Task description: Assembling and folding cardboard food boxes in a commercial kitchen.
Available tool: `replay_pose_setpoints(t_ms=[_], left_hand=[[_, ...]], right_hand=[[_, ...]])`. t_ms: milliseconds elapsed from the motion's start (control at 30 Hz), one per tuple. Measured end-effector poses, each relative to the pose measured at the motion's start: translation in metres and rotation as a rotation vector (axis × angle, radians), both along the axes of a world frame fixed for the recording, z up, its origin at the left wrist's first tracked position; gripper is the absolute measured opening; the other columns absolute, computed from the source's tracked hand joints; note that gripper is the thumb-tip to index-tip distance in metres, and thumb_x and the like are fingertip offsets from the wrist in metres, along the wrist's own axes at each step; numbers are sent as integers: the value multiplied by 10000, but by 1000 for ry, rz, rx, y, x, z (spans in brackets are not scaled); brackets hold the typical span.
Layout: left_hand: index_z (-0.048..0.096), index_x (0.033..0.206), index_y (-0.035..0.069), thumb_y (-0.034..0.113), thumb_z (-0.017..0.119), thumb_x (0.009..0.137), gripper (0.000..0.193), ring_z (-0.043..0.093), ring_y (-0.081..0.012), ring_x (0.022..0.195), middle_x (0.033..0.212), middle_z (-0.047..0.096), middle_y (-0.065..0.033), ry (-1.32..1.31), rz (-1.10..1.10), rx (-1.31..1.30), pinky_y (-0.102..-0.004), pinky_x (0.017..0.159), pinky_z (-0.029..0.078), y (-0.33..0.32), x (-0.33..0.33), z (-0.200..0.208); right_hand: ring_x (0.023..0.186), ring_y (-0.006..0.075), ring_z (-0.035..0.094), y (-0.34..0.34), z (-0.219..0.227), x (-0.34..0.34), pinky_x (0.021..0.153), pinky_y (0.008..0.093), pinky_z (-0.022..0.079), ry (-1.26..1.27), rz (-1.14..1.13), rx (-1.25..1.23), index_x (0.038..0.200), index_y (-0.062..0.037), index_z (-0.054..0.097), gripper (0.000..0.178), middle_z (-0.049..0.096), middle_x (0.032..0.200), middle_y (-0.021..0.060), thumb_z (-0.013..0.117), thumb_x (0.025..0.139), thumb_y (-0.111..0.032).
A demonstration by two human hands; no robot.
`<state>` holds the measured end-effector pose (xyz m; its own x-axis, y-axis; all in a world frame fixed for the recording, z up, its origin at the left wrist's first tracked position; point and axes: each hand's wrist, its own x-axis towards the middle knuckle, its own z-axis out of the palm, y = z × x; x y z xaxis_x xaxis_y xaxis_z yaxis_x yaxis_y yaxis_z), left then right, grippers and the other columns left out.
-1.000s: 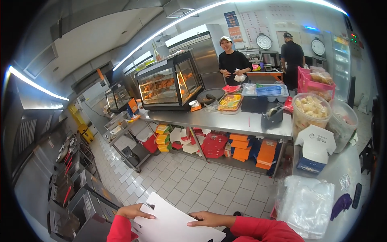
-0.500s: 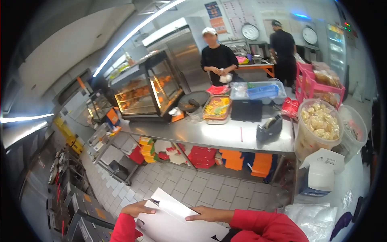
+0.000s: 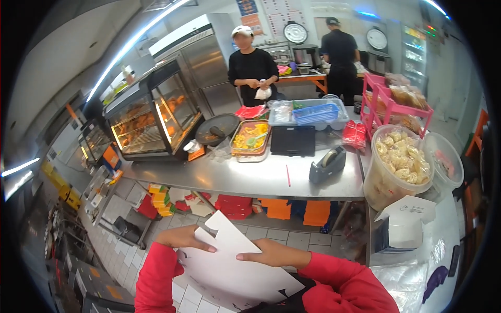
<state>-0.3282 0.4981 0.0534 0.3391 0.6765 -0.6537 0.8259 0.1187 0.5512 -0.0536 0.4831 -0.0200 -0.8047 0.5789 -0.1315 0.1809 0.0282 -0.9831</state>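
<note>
Low in front of me I hold a white die-cut cardboard box blank (image 3: 229,268), bent along a fold and with notches at its edges. My left hand (image 3: 181,238) grips its left edge, thumb on the white face and fingers hidden behind. From the right, my right hand (image 3: 276,253) pinches the upper flap, its thumb across the front. Both sleeves are red. Off to the right stands an open box (image 3: 405,229), white inside and dark blue outside, apart from my hands.
A steel counter (image 3: 237,177) crosses ahead, bearing a food tray (image 3: 250,140), a tape dispenser (image 3: 327,164) and a heated display case (image 3: 151,117). Right are a tub of small bagged portions (image 3: 399,167) and plastic bags (image 3: 399,284). Two people stand beyond the counter.
The cardboard blank is raised and more upright, with both hands higher. My view has turned slightly right, so the counter and its contents appear further left.
</note>
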Motion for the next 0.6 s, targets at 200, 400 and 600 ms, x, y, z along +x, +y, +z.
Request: replay_pose_setpoints(t_ms=[200,400,600], left_hand=[[584,1213,-5,399,793,688,695,577,-242,1068,1150,630,-156,6,-148,-2,-309,919,427,95,16,4],[550,1261,26,296,812,673,698,570,-242,1075,1176,624,-136,-92,-236,45,-312,939,417,182,28,35],[419,1354,-25,356,747,771,771,535,-204,1118,1242,566,-139,-209,-473,-129,-302,952,424,288,14,19]], right_hand=[[976,275,615,51,-23,0,862,346,456,108,-217,66,1243,19,543,651,645,1065,197,615,859,-501],[1016,233,598,115,-20,-3,891,327,450,172,-368,68,1250,28,539,590,639,1105,161,675,850,-384],[1003,199,595,167,-7,-21,888,317,451,195,-474,-24,1224,47,557,575,637,1115,156,683,853,-373]])
